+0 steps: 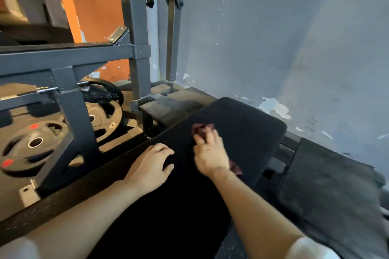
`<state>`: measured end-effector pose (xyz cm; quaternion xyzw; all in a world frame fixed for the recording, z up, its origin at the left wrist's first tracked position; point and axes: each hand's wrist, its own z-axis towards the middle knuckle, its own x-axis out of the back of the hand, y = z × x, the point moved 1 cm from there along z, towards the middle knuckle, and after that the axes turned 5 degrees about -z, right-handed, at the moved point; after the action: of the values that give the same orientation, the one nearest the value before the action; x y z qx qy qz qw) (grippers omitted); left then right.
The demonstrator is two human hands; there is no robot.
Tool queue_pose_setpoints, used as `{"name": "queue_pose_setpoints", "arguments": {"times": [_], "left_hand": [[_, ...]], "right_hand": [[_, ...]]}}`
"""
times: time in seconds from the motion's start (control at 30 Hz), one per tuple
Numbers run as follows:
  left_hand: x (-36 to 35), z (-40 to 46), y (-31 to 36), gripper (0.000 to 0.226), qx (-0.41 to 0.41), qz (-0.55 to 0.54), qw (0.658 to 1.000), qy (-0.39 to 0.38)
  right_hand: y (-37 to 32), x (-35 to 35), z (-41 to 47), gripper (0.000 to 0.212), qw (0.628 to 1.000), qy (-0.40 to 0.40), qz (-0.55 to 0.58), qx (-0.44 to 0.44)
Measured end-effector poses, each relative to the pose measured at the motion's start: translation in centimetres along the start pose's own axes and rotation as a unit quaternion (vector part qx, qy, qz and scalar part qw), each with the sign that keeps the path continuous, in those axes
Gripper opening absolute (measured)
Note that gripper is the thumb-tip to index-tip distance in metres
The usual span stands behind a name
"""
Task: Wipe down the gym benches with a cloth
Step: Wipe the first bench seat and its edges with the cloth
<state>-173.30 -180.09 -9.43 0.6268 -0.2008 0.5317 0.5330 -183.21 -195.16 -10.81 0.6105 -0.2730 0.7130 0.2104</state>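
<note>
A black padded gym bench (pixel 248 126) runs from the bottom of the view up toward the grey wall. My right hand (pixel 210 151) grips a dark red cloth (pixel 201 128) and holds it against the pad near the far end. A corner of the cloth also pokes out beside my wrist. My left hand (pixel 152 164) rests on the pad near its left edge, fingers loosely spread and holding nothing.
A grey steel machine frame (pixel 136 48) stands to the left, with black weight plates (pixel 35 143) on the floor beneath it. The grey wall (pixel 294 38) with chipped paint is close on the right. Dark rubber mats (pixel 328 185) cover the floor beside the bench.
</note>
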Motion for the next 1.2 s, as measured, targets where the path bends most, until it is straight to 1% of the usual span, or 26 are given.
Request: {"name": "queue_pose_setpoints", "arguments": {"times": [0.03, 0.07, 0.1, 0.13, 0.17, 0.23, 0.27, 0.33, 0.4, 0.43, 0.5, 0.53, 0.57, 0.6, 0.63, 0.67, 0.7, 0.8, 0.83, 0.9, 0.97, 1.07, 1.1, 1.13, 1.2], "left_hand": [[-0.2, -0.5, 0.7, 0.044, -0.001, 0.001, 1.0, -0.003], [-0.4, -1.1, 1.3, 0.046, -0.004, 0.001, 1.0, -0.007], [-0.6, -1.7, 1.8, 0.047, -0.007, 0.002, 1.0, -0.011], [-0.8, -2.3, 2.2, 0.048, -0.012, 0.002, 1.0, -0.015], [-1.0, -2.9, 2.5, 0.049, -0.015, 0.0, 1.0, -0.018], [-1.2, -4.1, 2.9, 0.05, -0.018, -0.004, 1.0, -0.016], [-1.2, -4.4, 2.9, 0.051, -0.018, -0.003, 1.0, -0.016], [-1.1, -4.7, 3.2, 0.053, -0.016, -0.004, 1.0, -0.022], [-0.7, -4.7, 3.5, 0.054, -0.013, -0.005, 0.999, -0.032], [-0.5, -4.6, 3.6, 0.055, -0.01, -0.006, 0.999, -0.037], [-0.2, -4.4, 3.8, 0.056, 0.001, -0.006, 0.999, -0.044], [-0.2, -4.4, 3.8, 0.056, 0.005, -0.004, 0.999, -0.044], [-0.3, -4.3, 3.7, 0.056, 0.008, 0.001, 0.999, -0.042], [-0.4, -4.3, 3.7, 0.056, 0.012, 0.005, 0.999, -0.04], [-0.5, -4.2, 3.6, 0.056, 0.014, 0.008, 0.999, -0.041], [-0.6, -4.1, 3.6, 0.056, 0.016, 0.01, 0.999, -0.044], [-0.7, -3.9, 3.7, 0.055, 0.016, 0.012, 0.999, -0.047], [-1.2, -2.8, 3.8, 0.052, 0.012, 0.023, 0.999, -0.045], [-1.3, -2.3, 3.8, 0.05, 0.011, 0.029, 0.999, -0.038], [-1.5, -1.2, 3.7, 0.053, 0.005, 0.037, 0.999, -0.033], [-1.7, 0.3, 3.8, 0.057, -0.007, 0.041, 0.998, -0.049], [-1.9, 2.8, 4.3, 0.059, -0.01, 0.043, 0.997, -0.056], [-2.1, 3.8, 4.5, 0.058, -0.011, 0.042, 0.998, -0.052], [-2.4, 4.9, 4.8, 0.057, -0.012, 0.041, 0.998, -0.046], [-3.1, 7.1, 5.1, 0.055, -0.013, 0.045, 0.998, -0.032]], "right_hand": [[-1.3, -0.3, -1.4, 0.052, 0.999, -0.016, 0.004, 0.043], [-1.5, -0.4, -2.6, 0.051, 0.997, -0.025, 0.006, 0.066], [-0.7, -0.3, -3.7, 0.049, 0.997, -0.02, 0.011, 0.068], [0.6, -0.1, -4.7, 0.048, 0.999, 0.0, 0.023, 0.048], [2.1, 0.3, -5.8, 0.048, 0.999, 0.028, 0.041, 0.007], [4.3, 1.3, -7.5, 0.052, 0.988, 0.075, 0.087, -0.099], [4.7, 1.6, -7.9, 0.055, 0.981, 0.092, 0.108, -0.135], [4.1, 2.6, -8.1, 0.059, 0.97, 0.136, 0.136, -0.15], [2.9, 3.5, -8.0, 0.063, 0.968, 0.18, 0.141, -0.107], [2.3, 3.8, -7.9, 0.066, 0.974, 0.172, 0.135, -0.06], [1.3, 3.8, -7.7, 0.07, 0.982, 0.094, 0.161, 0.04], [1.1, 3.7, -7.7, 0.07, 0.978, 0.062, 0.187, 0.061], [1.3, 3.5, -7.6, 0.066, 0.975, 0.065, 0.203, 0.057], [1.9, 3.3, -7.4, 0.061, 0.976, 0.096, 0.19, 0.041], [2.5, 3.1, -7.3, 0.056, 0.981, 0.123, 0.147, 0.026], [3.1, 2.9, -7.2, 0.054, 0.986, 0.127, 0.105, 0.025], [3.5, 2.5, -7.1, 0.054, 0.99, 0.107, 0.076, 0.045], [2.5, 0.6, -6.8, 0.062, 0.987, 0.015, 0.03, 0.159], [2.0, 0.1, -6.6, 0.059, 0.984, -0.002, 0.018, 0.175], [2.0, -0.2, -5.5, 0.051, 0.986, -0.004, 0.013, 0.165], [4.0, 0.2, -3.6, 0.051, 0.993, 0.004, -0.004, 0.115], [8.2, 1.0, -0.2, 0.054, 0.999, 0.007, -0.006, -0.051], [8.7, 0.8, 0.5, 0.053, 0.996, 0.009, 0.007, -0.086], [8.6, 0.4, 1.1, 0.051, 0.996, 0.009, 0.014, -0.082], [7.7, -0.3, 1.9, 0.052, 1.0, -0.019, -0.009, -0.019]]}}
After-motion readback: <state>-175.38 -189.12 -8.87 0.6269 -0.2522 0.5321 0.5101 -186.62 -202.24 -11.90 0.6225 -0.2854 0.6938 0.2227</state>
